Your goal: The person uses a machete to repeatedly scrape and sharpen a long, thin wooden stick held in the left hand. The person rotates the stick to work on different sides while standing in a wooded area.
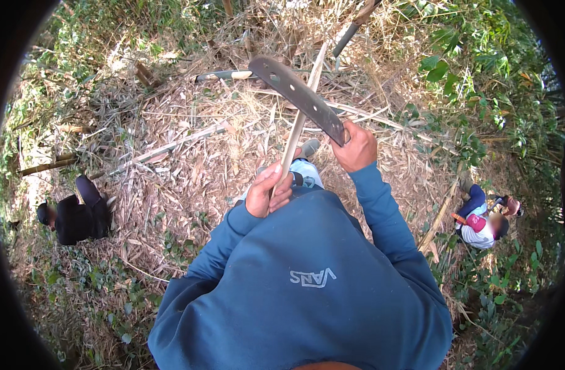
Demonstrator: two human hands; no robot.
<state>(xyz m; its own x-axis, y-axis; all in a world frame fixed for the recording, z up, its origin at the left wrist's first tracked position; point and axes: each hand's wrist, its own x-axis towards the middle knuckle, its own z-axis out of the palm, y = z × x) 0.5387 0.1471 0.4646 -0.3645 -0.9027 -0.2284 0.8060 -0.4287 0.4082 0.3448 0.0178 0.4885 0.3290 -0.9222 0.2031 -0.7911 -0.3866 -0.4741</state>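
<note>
Overhead, the ground (pixel 190 154) is a wide mat of dry straw and fallen leaves, ringed by green undergrowth (pixel 479 68) at the right and lower left. Next in size, the person's blue sweatshirt (pixel 307 290) fills the lower centre, both sleeves reaching forward. 2 other people are nearby: one in black (pixel 79 216) crouched at the left, one in a white and blue top (pixel 483 225) crouched at the right, both well apart from the blade. Cut bamboo poles (pixel 171 147) lie scattered across the litter. The machete (pixel 298 95), a dark curved blade with a row of holes, is raised at a slant; the right hand (pixel 356 148) is closed tight around its handle. The left hand (pixel 269 191) is wrapped around the lower end of a pale bamboo strip (pixel 301 117), which stands nearly upright and crosses the blade near its middle. Judged from this pose, the chief hazard is the blade sliding down the strip toward the left hand's fingers, since the strip is thin and could split or twist under the edge; a light shoe (pixel 308 148) directly below also lies in the line of a slip. Open room lies ahead and to the upper left; the right side is closed in by leafy stems, and loose poles underfoot could roll.
</note>
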